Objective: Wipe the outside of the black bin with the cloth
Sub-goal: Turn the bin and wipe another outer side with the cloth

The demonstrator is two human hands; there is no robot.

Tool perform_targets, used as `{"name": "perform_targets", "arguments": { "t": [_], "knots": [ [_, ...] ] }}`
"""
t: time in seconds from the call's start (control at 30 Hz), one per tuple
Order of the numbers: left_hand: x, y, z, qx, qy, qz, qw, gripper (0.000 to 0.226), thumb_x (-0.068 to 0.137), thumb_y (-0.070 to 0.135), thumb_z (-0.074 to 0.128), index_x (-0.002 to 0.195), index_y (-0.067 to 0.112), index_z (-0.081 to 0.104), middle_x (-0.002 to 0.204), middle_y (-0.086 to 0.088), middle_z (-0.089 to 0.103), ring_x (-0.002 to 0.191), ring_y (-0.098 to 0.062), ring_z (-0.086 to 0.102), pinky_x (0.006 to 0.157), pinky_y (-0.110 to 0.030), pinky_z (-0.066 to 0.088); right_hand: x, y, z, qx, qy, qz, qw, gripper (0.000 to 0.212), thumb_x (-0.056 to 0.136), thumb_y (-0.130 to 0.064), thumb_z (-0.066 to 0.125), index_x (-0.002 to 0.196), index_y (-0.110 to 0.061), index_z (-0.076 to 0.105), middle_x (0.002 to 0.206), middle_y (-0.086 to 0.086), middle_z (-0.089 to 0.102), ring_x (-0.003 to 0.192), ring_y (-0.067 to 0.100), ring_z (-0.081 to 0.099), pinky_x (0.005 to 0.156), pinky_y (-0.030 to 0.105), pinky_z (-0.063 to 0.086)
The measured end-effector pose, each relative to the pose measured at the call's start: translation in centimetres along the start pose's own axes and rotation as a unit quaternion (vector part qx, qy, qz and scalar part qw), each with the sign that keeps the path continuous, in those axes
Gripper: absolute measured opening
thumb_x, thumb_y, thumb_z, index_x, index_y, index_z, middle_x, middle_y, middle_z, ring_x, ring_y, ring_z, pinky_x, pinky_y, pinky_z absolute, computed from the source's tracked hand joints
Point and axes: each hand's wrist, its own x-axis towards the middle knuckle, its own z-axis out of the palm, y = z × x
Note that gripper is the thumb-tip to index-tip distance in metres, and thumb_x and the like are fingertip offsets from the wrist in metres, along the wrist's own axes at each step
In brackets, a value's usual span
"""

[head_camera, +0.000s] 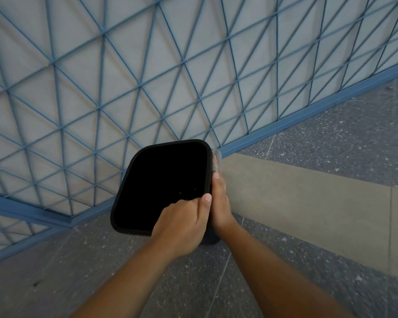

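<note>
A black bin with a rounded square mouth stands on the floor by a wall, seen from above. My left hand grips its near right rim, thumb lying along the edge. My right hand lies flat against the bin's right outer side, fingers pointing away from me. A pale cloth shows only as a small blurred patch past the fingertips, pressed between that hand and the bin. Most of the cloth is hidden under the hand.
Behind the bin stands a grey wall panel with a blue lattice pattern and a blue skirting strip. The floor is speckled dark grey stone crossed by a lighter beige band to the right.
</note>
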Motion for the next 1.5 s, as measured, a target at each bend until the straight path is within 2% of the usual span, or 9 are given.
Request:
{"name": "perform_targets", "arguments": {
  "t": [0.1, 0.27, 0.43, 0.63, 0.83, 1.0, 1.13, 1.3, 1.5],
  "knots": [
    [-0.1, 0.2, -0.2, 0.001, -0.003, -0.002, 1.000, 0.054, 0.102, 0.053, 0.015, 0.074, 0.025, 0.053, 0.082, -0.007, 0.070, 0.084, -0.031, 0.067, 0.080, -0.045, 0.051, 2.4, -0.4, -0.4, -0.006, -0.001, 0.037, 0.999, 0.102, 0.077, -0.080, 0.022, 0.163, -0.029, 0.037, 0.171, -0.004, 0.036, 0.161, 0.013, 0.028, 0.135, 0.047, 0.018],
    [-0.2, 0.2, -0.1, -0.013, 0.008, 0.006, 1.000, 0.058, 0.104, 0.050, 0.017, 0.099, 0.021, 0.068, 0.089, -0.002, 0.073, 0.086, -0.023, 0.069, 0.081, -0.042, 0.053, -1.8, -1.0, 0.1, 0.028, 0.003, 0.048, 0.998, 0.104, 0.074, -0.082, 0.027, 0.161, -0.027, 0.042, 0.167, 0.002, 0.044, 0.158, 0.018, 0.035, 0.133, 0.048, 0.023],
    [-0.1, 0.1, -0.2, -0.009, 0.006, 0.003, 1.000, 0.054, 0.104, 0.050, 0.018, 0.066, 0.023, 0.045, 0.075, -0.003, 0.064, 0.080, -0.030, 0.065, 0.078, -0.044, 0.051, 2.0, -0.4, -0.6, 0.020, -0.002, 0.067, 0.998, 0.106, 0.074, -0.080, 0.029, 0.162, -0.022, 0.042, 0.169, 0.003, 0.041, 0.159, 0.017, 0.033, 0.134, 0.048, 0.021],
    [-0.2, 0.2, -0.3, -0.017, 0.008, 0.010, 1.000, 0.054, 0.104, 0.049, 0.018, 0.082, 0.025, 0.060, 0.081, -0.001, 0.070, 0.079, -0.022, 0.067, 0.077, -0.041, 0.052, -2.7, -1.5, 0.3, 0.029, 0.002, 0.035, 0.999, 0.098, 0.080, -0.078, 0.028, 0.165, -0.029, 0.034, 0.173, -0.002, 0.032, 0.162, 0.015, 0.026, 0.135, 0.049, 0.017],
    [-0.3, 0.2, -0.2, -0.005, 0.013, 0.008, 1.000, 0.055, 0.104, 0.049, 0.018, 0.063, 0.023, 0.043, 0.065, 0.003, 0.057, 0.068, -0.020, 0.059, 0.066, -0.036, 0.042, 3.4, 1.4, -0.6, 0.030, -0.009, 0.081, 0.996, 0.101, 0.077, -0.082, 0.030, 0.161, -0.028, 0.044, 0.168, 0.001, 0.043, 0.159, 0.016, 0.034, 0.134, 0.048, 0.021],
    [-0.3, 0.3, -0.3, -0.015, 0.007, 0.014, 1.000, 0.051, 0.104, 0.049, 0.018, 0.078, 0.027, 0.057, 0.075, 0.003, 0.065, 0.075, -0.019, 0.063, 0.070, -0.035, 0.047, -1.5, -1.6, 0.2, 0.021, 0.011, 0.006, 1.000, 0.056, 0.098, -0.059, 0.024, 0.154, -0.052, 0.025, 0.175, -0.015, 0.023, 0.162, 0.006, 0.018, 0.134, 0.034, 0.011],
    [-0.1, 0.0, -0.1, -0.020, 0.012, 0.008, 1.000, 0.054, 0.103, 0.051, 0.017, 0.063, 0.025, 0.044, 0.067, 0.001, 0.059, 0.074, -0.026, 0.064, 0.073, -0.042, 0.051, 2.7, -0.2, -0.4, 0.049, -0.002, 0.056, 0.997, 0.091, 0.079, -0.076, 0.036, 0.159, -0.032, 0.046, 0.167, -0.004, 0.045, 0.157, 0.013, 0.036, 0.134, 0.044, 0.022],
    [-0.3, 0.0, -0.1, -0.029, 0.007, 0.016, 0.999, 0.052, 0.103, 0.050, 0.017, 0.067, 0.027, 0.045, 0.066, 0.003, 0.060, 0.068, -0.021, 0.063, 0.068, -0.039, 0.050, -0.7, -1.1, 0.0, 0.087, -0.001, 0.054, 0.995, 0.081, 0.085, -0.072, 0.039, 0.159, -0.038, 0.044, 0.166, -0.008, 0.046, 0.155, 0.012, 0.039, 0.133, 0.044, 0.026],
    [-0.3, 0.2, -0.2, -0.018, 0.021, 0.019, 0.999, 0.053, 0.105, 0.047, 0.019, 0.063, 0.023, 0.040, 0.060, 0.002, 0.053, 0.065, -0.021, 0.058, 0.064, -0.038, 0.043, 2.9, -1.2, -0.7, 0.069, 0.000, 0.081, 0.994, 0.087, 0.085, -0.065, 0.039, 0.156, -0.016, 0.051, 0.163, 0.006, 0.051, 0.155, 0.020, 0.041, 0.133, 0.048, 0.026]
  ]
}}
